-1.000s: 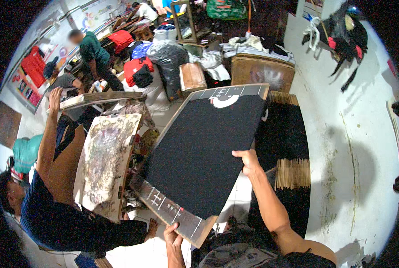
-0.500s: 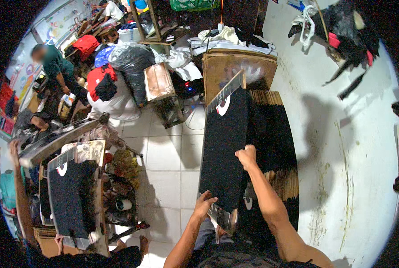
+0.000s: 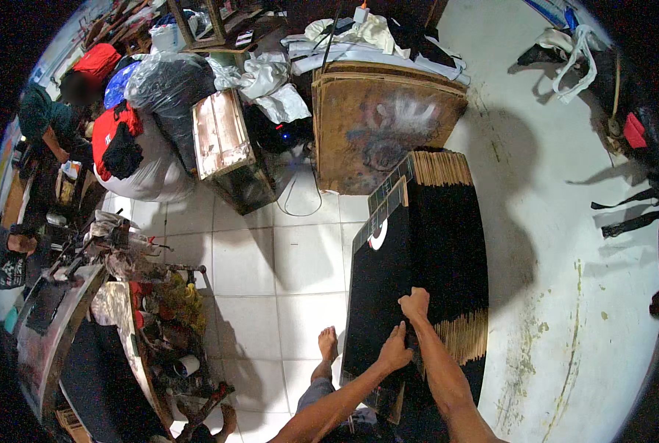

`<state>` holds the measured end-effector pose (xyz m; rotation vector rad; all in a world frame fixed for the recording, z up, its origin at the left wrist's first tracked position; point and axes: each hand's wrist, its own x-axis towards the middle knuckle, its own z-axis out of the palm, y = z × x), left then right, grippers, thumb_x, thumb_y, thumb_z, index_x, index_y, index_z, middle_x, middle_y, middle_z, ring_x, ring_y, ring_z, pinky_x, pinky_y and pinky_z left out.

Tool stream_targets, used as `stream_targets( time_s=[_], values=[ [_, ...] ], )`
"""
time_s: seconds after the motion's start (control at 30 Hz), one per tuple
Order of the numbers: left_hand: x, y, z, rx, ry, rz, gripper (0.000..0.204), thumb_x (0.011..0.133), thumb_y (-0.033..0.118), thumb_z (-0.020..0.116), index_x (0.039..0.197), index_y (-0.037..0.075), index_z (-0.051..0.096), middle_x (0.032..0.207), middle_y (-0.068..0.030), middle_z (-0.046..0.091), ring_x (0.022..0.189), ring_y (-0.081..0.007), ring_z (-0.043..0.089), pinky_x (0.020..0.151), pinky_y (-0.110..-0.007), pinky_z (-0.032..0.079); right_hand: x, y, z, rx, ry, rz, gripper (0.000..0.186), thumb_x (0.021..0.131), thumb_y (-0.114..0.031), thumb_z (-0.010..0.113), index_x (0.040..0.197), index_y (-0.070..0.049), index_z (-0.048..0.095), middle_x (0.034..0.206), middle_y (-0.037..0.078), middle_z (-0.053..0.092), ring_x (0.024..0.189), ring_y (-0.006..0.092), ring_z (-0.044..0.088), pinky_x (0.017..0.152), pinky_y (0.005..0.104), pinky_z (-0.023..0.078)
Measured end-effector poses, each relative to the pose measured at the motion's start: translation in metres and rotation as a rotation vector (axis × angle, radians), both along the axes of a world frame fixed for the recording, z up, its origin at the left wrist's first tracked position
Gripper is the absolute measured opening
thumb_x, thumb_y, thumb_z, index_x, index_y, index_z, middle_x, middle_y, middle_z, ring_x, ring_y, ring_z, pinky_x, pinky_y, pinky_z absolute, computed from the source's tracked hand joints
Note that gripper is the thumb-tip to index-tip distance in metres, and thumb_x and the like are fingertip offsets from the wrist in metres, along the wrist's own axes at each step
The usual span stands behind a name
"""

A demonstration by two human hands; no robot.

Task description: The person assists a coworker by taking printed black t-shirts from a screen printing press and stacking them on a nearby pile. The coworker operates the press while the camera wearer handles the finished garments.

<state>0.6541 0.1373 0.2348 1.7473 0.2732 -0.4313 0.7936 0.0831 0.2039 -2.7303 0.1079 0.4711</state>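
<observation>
A flat black board (image 3: 388, 288) with a wooden frame edge and a white-and-red round mark leans upright against a stack of similar black boards (image 3: 447, 244) by the white wall. My left hand (image 3: 393, 350) lies flat on the lower face of the leaning board. My right hand (image 3: 416, 302) is closed on the board's near edge where it meets the stack. My bare foot (image 3: 328, 345) stands on the tiled floor just left of the board.
Brown wooden panels (image 3: 385, 125) lean behind the stack. A slanted paint-stained printing table (image 3: 71, 332) stands at the lower left, with a wooden frame (image 3: 222, 136), bags and cloth bundles (image 3: 145, 125) beyond. Another person (image 3: 49, 122) bends over at far left. White tiled floor (image 3: 270, 266) lies between.
The black board went from flat over the printing table to upright against the stack by the wall. Both my hands moved with it to its lower edge.
</observation>
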Motion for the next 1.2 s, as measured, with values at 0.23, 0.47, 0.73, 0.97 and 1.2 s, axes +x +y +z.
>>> stream_targets(
  time_s=[0.23, 0.47, 0.73, 0.97, 1.2],
  values=[
    [0.045, -0.01, -0.024, 0.04, -0.017, -0.037, 0.078, 0.073, 0.017, 0.06, 0.135, -0.005, 0.018, 0.135, -0.0274, 0.03, 0.125, -0.0356, 0.032, 0.102, -0.037, 0.03, 0.048, -0.009, -0.021, 0.033, -0.049, 0.076, 0.021, 0.059, -0.008, 0.058, 0.069, 0.009, 0.055, 0.071, 0.027, 0.056, 0.072, 0.0398, 0.055, 0.07, 0.0454, 0.043],
    [0.035, 0.018, -0.051, 0.009, 0.125, -0.075, 0.08, 0.074, 0.026, 0.063, 0.137, 0.001, 0.02, 0.126, -0.0246, 0.044, 0.112, -0.0333, 0.048, 0.094, -0.038, 0.039, 0.094, -0.003, -0.056, -0.018, -0.249, 0.124, 0.016, 0.06, -0.006, 0.055, 0.071, 0.006, 0.057, 0.072, 0.026, 0.059, 0.069, 0.0443, 0.057, 0.069, 0.048, 0.046],
    [-0.031, 0.045, -0.11, 0.002, 0.379, -0.082, 0.08, 0.072, 0.031, 0.064, 0.135, 0.001, 0.024, 0.117, -0.0218, 0.053, 0.1, -0.0329, 0.057, 0.084, -0.037, 0.045, 0.109, -0.007, -0.109, -0.182, -0.27, 0.056, 0.018, 0.062, -0.011, 0.06, 0.075, 0.001, 0.057, 0.071, 0.021, 0.061, 0.069, 0.0393, 0.06, 0.067, 0.0484, 0.048],
    [-0.029, 0.051, -0.11, -0.017, 0.423, -0.17, 0.079, 0.073, 0.031, 0.064, 0.136, 0.003, 0.025, 0.119, -0.0204, 0.052, 0.101, -0.0307, 0.057, 0.086, -0.035, 0.045, 0.115, -0.015, -0.108, -0.176, -0.176, 0.028, 0.025, 0.062, -0.015, 0.061, 0.082, 0.0, 0.057, 0.077, 0.019, 0.061, 0.074, 0.0361, 0.06, 0.069, 0.0473, 0.047],
    [-0.038, 0.058, -0.129, -0.163, 0.465, -0.018, 0.079, 0.073, 0.031, 0.064, 0.135, 0.0, 0.026, 0.118, -0.0235, 0.051, 0.102, -0.0302, 0.057, 0.088, -0.034, 0.044, 0.119, -0.014, -0.115, -0.243, -0.158, 0.035, 0.025, 0.066, -0.015, 0.061, 0.086, 0.0, 0.056, 0.08, 0.02, 0.061, 0.078, 0.0358, 0.06, 0.072, 0.0471, 0.047]
  ],
)
